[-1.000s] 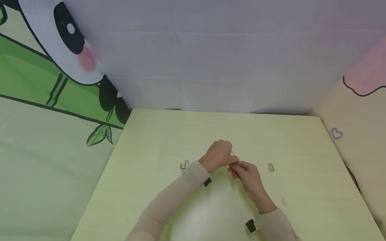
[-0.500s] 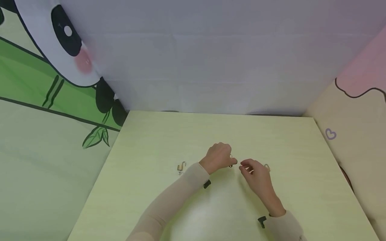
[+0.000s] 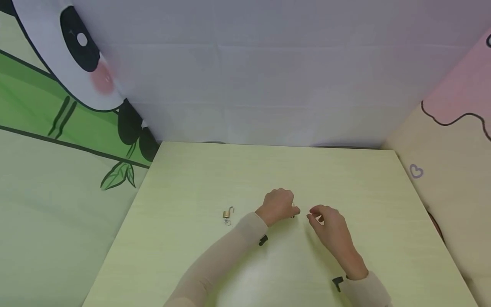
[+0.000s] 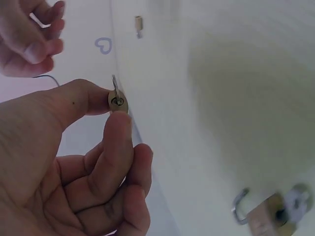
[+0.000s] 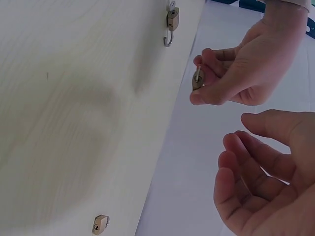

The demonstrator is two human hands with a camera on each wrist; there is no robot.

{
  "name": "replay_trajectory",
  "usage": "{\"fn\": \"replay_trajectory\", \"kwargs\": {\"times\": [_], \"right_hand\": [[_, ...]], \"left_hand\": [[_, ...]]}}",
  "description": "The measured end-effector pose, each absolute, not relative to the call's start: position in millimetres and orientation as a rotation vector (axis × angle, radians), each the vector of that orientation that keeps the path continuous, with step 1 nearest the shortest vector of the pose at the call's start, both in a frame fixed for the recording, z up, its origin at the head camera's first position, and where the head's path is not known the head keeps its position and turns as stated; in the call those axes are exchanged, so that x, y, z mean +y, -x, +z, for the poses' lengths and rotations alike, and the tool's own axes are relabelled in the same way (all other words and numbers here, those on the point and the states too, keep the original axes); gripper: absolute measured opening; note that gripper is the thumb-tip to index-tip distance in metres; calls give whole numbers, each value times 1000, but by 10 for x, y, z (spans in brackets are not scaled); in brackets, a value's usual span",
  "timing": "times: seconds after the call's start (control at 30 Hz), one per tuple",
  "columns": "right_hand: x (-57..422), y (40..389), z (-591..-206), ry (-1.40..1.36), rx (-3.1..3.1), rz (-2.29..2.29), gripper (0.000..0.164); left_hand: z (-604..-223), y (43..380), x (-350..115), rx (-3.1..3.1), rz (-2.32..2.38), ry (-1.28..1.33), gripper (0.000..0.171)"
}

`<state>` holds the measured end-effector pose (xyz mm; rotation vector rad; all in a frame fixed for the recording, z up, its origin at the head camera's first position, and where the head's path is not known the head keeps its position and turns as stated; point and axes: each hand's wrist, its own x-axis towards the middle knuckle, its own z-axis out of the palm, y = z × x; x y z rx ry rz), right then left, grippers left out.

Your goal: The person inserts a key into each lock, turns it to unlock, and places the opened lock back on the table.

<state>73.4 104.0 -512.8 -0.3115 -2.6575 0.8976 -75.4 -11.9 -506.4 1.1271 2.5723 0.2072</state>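
My left hand (image 3: 277, 207) pinches a small brass padlock (image 4: 118, 101) between thumb and forefinger, its keyhole end showing in the left wrist view. A key (image 4: 115, 83) stands in that keyhole. To the right, apart from the padlock, my right hand (image 3: 331, 228) has loosely bent fingers with a gap between thumb and fingertips and nothing held in it. An open brass padlock (image 3: 226, 214) lies on the table left of my hands, its shackle swung out and a key (image 5: 172, 6) at its end. Another brass padlock (image 5: 100, 224) lies on the table, hidden behind my right hand in the head view.
The pale wooden table (image 3: 199, 170) reaches back to a white cloth wall (image 3: 249, 85). Printed cloth panels stand at the left (image 3: 50, 192) and right (image 3: 452, 183). Both forearms wear light sleeves with small dark pieces at the cuffs.
My right hand has parted from my left hand and drawn back to the right, covering the padlock lying there. The left hand keeps its pinch on its padlock. The head view has shifted slightly.
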Motion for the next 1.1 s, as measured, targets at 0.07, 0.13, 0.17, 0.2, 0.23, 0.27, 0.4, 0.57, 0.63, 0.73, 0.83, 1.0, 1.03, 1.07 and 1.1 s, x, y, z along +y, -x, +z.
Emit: {"fn": "replay_trajectory", "kwargs": {"times": [0.07,0.13,0.17,0.2,0.23,0.27,0.4,0.57,0.63,0.73,0.83,1.0,1.03,1.07,1.1], "right_hand": [[1051,-749,-5125,315,-2663,903,11],[1060,-760,-5127,321,-2669,903,10],[1064,-765,-5129,321,-2672,900,10],[1068,-770,-5130,322,-2673,899,10],[1073,-778,-5130,321,-2675,894,10],[1077,-783,-5130,319,-2674,888,10],[1091,-806,-5119,314,-2674,865,10],[1098,-832,-5111,316,-2688,845,9],[1105,-838,-5119,320,-2695,841,8],[1117,-848,-5133,328,-2699,841,8],[1126,-862,-5138,330,-2700,842,8],[1148,-881,-5118,332,-2703,838,9],[1154,-887,-5112,333,-2703,840,9],[1161,-892,-5106,335,-2703,841,9],[1169,-899,-5101,339,-2703,844,9]], "left_hand": [[-5139,751,-109,2574,184,-1117,38],[-5207,749,-103,2572,172,-1107,38],[-5233,746,-102,2571,168,-1102,37],[-5255,742,-102,2571,169,-1098,37],[-5272,738,-102,2574,171,-1098,37],[-5287,734,-102,2576,178,-1101,37],[-5363,714,-108,2585,179,-1126,37],[-5481,703,-113,2598,164,-1151,40],[-5516,706,-109,2599,153,-1167,42],[-5550,715,-100,2598,128,-1193,43],[-5549,721,-96,2594,116,-1198,42],[-5514,723,-97,2585,125,-1168,40],[-5504,722,-99,2583,131,-1161,40],[-5494,722,-102,2582,137,-1157,40],[-5481,722,-106,2582,142,-1153,40]]}}
